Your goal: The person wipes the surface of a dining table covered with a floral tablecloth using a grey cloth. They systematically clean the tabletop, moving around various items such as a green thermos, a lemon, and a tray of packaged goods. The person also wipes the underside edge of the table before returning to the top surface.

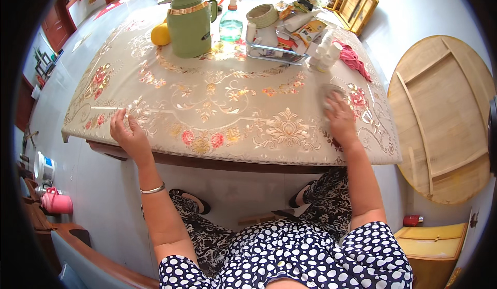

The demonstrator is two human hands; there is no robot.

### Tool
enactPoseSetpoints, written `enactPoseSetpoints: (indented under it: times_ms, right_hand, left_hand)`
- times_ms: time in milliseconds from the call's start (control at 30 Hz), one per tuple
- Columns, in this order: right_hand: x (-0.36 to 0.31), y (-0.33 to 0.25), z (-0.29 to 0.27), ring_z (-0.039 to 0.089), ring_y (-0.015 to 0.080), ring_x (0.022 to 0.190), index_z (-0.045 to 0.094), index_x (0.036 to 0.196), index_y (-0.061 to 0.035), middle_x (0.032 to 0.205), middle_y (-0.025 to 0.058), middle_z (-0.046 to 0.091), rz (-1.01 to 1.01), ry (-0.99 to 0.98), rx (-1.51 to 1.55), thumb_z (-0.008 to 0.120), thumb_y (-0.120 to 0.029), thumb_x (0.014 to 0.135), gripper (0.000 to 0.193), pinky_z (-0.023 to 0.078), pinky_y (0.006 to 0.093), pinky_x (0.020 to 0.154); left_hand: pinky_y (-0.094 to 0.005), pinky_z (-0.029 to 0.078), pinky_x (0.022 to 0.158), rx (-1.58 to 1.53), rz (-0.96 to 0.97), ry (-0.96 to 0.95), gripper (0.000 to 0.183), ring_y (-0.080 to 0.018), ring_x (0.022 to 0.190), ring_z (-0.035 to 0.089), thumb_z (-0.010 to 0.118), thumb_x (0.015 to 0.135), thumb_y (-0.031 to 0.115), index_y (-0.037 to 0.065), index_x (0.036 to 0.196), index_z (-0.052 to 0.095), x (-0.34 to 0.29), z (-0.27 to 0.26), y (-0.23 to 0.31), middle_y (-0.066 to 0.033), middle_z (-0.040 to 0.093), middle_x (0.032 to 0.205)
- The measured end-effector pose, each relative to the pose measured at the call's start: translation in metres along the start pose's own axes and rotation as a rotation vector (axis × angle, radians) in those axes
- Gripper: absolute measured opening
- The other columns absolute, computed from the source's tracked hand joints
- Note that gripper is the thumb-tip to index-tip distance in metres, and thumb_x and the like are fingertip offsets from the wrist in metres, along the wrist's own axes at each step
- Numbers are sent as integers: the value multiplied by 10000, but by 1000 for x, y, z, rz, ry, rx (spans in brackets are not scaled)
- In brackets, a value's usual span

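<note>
A table with a beige floral tablecloth (pixel 207 89) fills the space before me. My right hand (pixel 341 117) lies on its right side, fingers pressed over a greyish cloth (pixel 327 93) that is blurred by motion. Most of that cloth is hidden under the fingers. Close beyond it are a clear bottle (pixel 326 56) and a crumpled pink cloth (pixel 354 62). Over the table's near left part is my left hand (pixel 127 132), holding nothing, its fingers loosely bent and apart. Whether its fingertips touch the tablecloth I cannot tell.
A green thermos jug (pixel 189 30), a yellow round fruit (pixel 161 34), a spray bottle (pixel 231 25) and a crowded clear tray (pixel 277 56) stand at the far side. A round wooden tabletop (pixel 440 118) leans at right. A pink pot (pixel 57 202) is on the left.
</note>
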State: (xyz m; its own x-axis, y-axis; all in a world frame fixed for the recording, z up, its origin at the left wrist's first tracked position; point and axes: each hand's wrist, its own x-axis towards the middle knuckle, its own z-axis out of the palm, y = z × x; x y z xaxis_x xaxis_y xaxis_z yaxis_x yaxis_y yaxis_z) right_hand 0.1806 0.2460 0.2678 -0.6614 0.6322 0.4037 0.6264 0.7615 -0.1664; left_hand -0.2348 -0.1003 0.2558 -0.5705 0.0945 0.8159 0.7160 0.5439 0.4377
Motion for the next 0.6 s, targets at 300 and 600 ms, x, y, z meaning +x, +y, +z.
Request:
enactPoseSetpoints:
  times_ms: [300, 600]
  right_hand:
    - [-123, 262, -56, 419, 318, 1266, 571, 1254, -113, 1411, 115, 440, 521, 58, -515, 524, -254, 919, 366, 308, 415, 1078]
    - [-36, 142, -17, 395, 320, 1272, 562, 1260, -76, 1409, 124, 443, 254, -24, -363, 486, -239, 927, 378, 279, 411, 1104]
  left_hand:
    - [-419, 384, 982, 21, -30, -21, 221, -303, 1120, 518, 558, 918, 113, 10, 1108, 603, -5, 15, 2, -126, 599, 1151]
    - [-412, 400, 955, -24, -45, -4, 191, -301, 1083, 523, 562, 893, 59, 20, 1075, 603, -9, 14, -4, -117, 604, 1092]
